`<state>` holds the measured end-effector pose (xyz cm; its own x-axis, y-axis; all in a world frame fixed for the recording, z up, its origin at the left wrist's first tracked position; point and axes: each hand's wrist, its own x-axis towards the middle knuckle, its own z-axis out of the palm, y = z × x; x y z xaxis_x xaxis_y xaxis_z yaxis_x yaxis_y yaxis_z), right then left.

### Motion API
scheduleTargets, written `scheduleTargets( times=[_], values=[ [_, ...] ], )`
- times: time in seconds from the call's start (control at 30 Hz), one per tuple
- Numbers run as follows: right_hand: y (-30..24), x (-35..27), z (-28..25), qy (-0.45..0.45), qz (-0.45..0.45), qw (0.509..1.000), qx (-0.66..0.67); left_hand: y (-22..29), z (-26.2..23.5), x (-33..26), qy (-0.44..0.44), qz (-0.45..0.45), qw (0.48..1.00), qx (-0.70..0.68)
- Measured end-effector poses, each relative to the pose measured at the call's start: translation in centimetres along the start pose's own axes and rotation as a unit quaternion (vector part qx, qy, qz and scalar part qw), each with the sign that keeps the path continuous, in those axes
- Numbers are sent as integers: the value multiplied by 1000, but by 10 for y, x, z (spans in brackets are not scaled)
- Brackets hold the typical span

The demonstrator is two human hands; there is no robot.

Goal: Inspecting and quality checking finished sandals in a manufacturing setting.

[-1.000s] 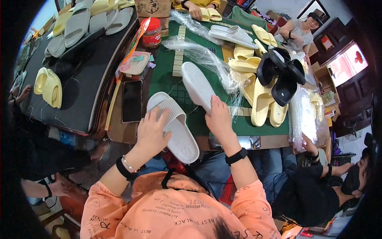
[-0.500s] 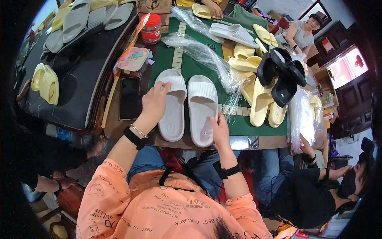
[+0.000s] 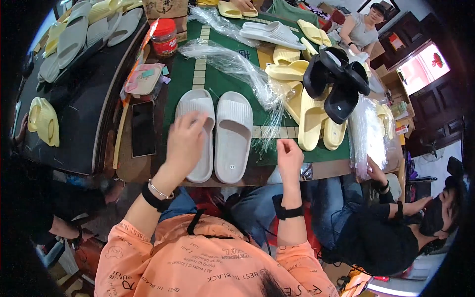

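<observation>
Well, it's crowded around me: a dark door (image 3: 440, 119) off to the right, a co-worker in black (image 3: 381, 237) near my right side, another in a grey top (image 3: 360, 30) further off. A black counter (image 3: 86, 119) stretches along my left, with piled slippers (image 3: 71, 47) at its far end. In front, the green-topped counter (image 3: 321, 156) is cluttered, and that's where I'd expect trouble. Clear plastic wrap (image 3: 255, 76) sprawls across it, loose ends near the right grey slipper (image 3: 235, 138); a sideways push could snag them. Yellow slippers (image 3: 311, 126) lie further right under a heap of black slippers (image 3: 341, 106), which a knock could topple. The left grey slipper (image 3: 203, 162) lies alongside its mate, soles down, heels close to the near edge, so a tug toward me might tip either off. My left fingers (image 3: 188, 123) blur over that slipper's front; I can't tell whether they touch it or how spread they are. My right fingers (image 3: 287, 146) curl inward beyond the pair; whether they're pressed together or pinching anything, I can't tell.
</observation>
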<state>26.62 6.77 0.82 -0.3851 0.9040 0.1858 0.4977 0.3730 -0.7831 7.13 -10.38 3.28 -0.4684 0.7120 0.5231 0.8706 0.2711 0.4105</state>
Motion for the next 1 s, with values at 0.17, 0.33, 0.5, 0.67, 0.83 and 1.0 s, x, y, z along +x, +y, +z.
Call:
scheduleTargets(
  times=[0.17,0.33,0.5,0.67,0.83,1.0],
  values=[
    [31,0,4,-30,6,999,-25,53,33,-15,-156,-5,957,-244],
    [21,-17,15,-78,27,992,-92,80,60,-26,-218,24,951,-218],
    [23,-29,22,-82,7,986,-146,86,73,-27,-229,32,960,-158],
    [22,-30,19,-92,15,984,-150,83,81,-28,-198,-16,963,-180],
    [37,-23,12,-137,29,987,-80,78,84,-29,-199,-15,959,-200],
    [28,-22,4,-179,171,940,234,81,79,-25,-243,-79,939,-230]
  ],
)
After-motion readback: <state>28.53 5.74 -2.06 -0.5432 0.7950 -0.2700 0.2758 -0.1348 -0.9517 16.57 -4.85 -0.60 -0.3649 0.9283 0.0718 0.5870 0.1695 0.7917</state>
